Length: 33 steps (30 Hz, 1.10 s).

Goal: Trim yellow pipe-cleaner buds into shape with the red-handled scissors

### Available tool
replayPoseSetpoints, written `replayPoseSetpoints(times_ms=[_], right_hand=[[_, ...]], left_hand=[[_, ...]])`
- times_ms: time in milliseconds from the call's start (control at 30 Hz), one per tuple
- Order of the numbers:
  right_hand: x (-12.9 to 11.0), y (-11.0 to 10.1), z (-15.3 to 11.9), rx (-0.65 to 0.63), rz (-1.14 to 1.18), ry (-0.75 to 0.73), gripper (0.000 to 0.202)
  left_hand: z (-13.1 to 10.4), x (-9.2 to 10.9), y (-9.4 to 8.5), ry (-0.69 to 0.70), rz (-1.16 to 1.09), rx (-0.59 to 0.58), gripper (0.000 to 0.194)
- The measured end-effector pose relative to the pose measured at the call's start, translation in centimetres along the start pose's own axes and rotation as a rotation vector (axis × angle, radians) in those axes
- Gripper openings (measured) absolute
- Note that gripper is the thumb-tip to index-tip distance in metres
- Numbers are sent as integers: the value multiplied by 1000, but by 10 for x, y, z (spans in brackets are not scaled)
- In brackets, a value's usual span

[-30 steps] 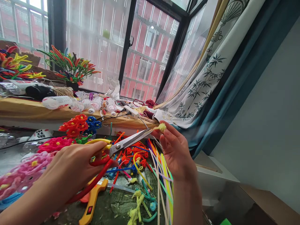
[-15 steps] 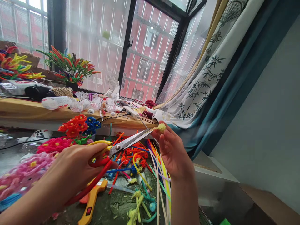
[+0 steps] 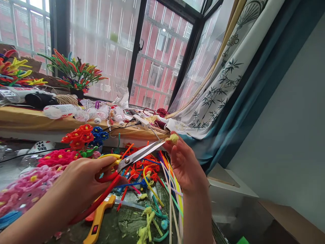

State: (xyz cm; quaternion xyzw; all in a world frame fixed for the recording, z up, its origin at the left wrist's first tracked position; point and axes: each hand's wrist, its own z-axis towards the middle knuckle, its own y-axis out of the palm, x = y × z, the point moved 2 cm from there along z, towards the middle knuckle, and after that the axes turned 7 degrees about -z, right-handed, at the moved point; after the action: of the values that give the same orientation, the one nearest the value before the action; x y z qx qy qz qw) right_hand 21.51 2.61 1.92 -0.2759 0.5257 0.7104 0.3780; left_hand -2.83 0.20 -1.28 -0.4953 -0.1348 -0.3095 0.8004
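My left hand (image 3: 85,178) is closed around the handles of a pair of scissors (image 3: 135,156), one handle red and one yellow. The blades point up and to the right, close together. Their tips reach the pale yellow fuzzy piece (image 3: 173,138) of pipe cleaner. My right hand (image 3: 186,162) pinches that piece between thumb and fingers, in front of the window ledge. Whether the blades touch the fuzz or only its thin end, I cannot tell.
Below lie orange pipe cleaners (image 3: 144,166), yellow-green scraps (image 3: 147,225) and a yellow-orange glue gun (image 3: 100,220). Pink fuzzy flowers (image 3: 33,183) stand at left, red ones (image 3: 78,136) behind. Plastic bottles (image 3: 61,111) and a power strip (image 3: 141,121) lie on the ledge.
The yellow fuzzy piece has shifted very slightly left and turned a little in my right hand's fingers. The scissors have hardly moved.
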Motion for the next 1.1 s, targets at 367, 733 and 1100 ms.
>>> replayPoseSetpoints(times_ms=[367,733,1100], right_hand=[[3,0,2,-27,70,45,21],[9,-6,4,14,50,49,13],[-2,2,-1,-11,-25,-33,20]], left_hand=[[5,2,2,-51,-33,-58,41],[0,11,-3,-90,59,-87,28],[3,6,-15,-190,183,144,50]])
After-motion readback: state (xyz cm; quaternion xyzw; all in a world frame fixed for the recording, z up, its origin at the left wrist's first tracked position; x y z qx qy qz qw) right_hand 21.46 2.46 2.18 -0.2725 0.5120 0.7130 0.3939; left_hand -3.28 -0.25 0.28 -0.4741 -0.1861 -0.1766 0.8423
